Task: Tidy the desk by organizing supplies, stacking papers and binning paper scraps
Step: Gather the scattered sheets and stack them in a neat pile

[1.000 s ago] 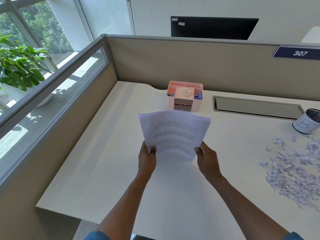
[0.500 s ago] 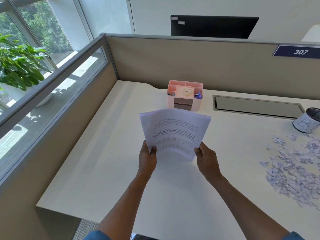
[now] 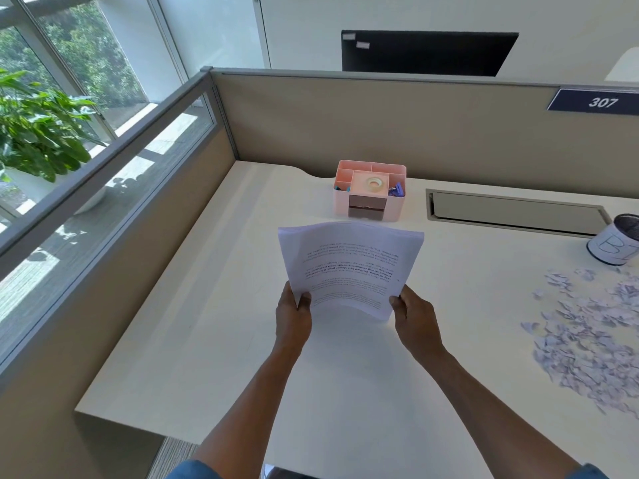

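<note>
Left hand (image 3: pixel 293 319) and right hand (image 3: pixel 416 323) pinch paper stack (image 3: pixel 349 264) by near corners, above bench (image 3: pixel 207 323) centre. Risk: sheets sag, slip, fan out. Scraps (image 3: pixel 594 340) lie far right.

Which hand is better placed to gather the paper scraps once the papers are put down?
Probably the right hand: the paper scraps and the bin cup lie on its side. The left hand would have to cross over the stack of papers.

An office cubicle: beige partition walls (image 3: pixel 363 119) enclose a pale desk (image 3: pixel 207 323), a plate numbered 307 (image 3: pixel 600 102) sits upper right, with what looks like a cable hatch (image 3: pixel 515 213).
</note>
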`<state>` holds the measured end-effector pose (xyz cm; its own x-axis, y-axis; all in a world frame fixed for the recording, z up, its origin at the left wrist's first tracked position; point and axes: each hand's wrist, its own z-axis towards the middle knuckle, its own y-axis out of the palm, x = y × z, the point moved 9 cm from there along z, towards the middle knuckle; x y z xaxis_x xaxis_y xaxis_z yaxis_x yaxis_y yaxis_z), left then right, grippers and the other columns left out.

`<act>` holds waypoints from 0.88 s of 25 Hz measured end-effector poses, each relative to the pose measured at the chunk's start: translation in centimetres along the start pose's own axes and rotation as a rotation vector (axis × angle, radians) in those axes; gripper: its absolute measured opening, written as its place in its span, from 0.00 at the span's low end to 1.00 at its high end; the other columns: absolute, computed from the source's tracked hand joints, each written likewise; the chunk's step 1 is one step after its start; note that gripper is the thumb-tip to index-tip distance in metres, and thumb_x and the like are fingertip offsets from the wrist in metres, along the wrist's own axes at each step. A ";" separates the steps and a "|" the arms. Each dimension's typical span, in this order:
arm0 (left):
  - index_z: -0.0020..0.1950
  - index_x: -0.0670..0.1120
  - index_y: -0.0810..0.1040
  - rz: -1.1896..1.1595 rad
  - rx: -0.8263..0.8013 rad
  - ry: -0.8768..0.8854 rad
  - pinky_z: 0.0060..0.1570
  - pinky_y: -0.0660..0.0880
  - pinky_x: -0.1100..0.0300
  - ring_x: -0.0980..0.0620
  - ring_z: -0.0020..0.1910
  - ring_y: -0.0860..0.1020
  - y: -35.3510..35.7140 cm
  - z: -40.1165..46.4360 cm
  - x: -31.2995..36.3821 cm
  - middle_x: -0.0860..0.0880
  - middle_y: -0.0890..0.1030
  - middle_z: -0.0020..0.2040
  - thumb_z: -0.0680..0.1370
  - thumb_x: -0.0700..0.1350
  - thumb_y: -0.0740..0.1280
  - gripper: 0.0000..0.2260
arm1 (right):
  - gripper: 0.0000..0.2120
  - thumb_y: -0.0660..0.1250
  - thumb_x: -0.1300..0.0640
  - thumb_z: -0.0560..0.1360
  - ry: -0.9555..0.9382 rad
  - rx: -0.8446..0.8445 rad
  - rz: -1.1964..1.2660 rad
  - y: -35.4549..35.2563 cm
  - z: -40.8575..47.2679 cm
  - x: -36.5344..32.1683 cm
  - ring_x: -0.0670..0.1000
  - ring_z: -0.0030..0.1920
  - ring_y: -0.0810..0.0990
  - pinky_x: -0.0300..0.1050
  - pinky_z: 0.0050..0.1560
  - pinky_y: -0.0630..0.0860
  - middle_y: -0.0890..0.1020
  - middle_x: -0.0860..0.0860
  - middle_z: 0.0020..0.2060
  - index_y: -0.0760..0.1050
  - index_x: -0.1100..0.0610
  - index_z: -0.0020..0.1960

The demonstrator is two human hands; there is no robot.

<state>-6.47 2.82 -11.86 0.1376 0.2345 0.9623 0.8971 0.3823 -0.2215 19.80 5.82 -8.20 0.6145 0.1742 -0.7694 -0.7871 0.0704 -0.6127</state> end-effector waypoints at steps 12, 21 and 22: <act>0.62 0.53 0.77 0.250 -0.079 0.093 0.48 0.76 0.62 0.54 0.52 0.79 -1.6 1.1 1.2 0.60 0.82 0.52 0.81 0.38 0.62 0.14 | 0.11 0.67 0.64 0.76 0.186 -0.040 0.281 -1.1 0.7 2.1 0.47 0.47 0.84 0.47 0.49 0.81 0.85 0.45 0.47 0.76 0.51 0.55; 0.56 0.49 0.78 0.528 -0.140 0.225 0.44 0.74 0.54 0.42 0.48 0.79 -2.8 3.0 5.1 0.47 0.83 0.46 0.79 0.37 0.63 0.10 | 0.33 0.76 0.56 0.71 -0.255 0.014 -0.052 -9.7 7.3 -9.7 0.44 0.67 0.72 0.40 0.66 0.67 0.74 0.45 0.69 0.68 0.51 0.72; 0.55 0.49 0.78 0.568 -0.153 0.257 0.41 0.73 0.57 0.42 0.47 0.78 -2.6 3.1 6.0 0.47 0.83 0.46 0.79 0.38 0.63 0.09 | 0.34 0.76 0.55 0.70 -0.252 -0.083 -0.095 -9.2 7.8 -10.7 0.45 0.67 0.72 0.42 0.67 0.67 0.74 0.45 0.69 0.67 0.50 0.73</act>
<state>-9.25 6.01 -6.01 0.6881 0.1343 0.7131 0.7021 0.1251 -0.7010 20.05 11.01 7.03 0.6449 0.4100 -0.6450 -0.7133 0.0196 -0.7006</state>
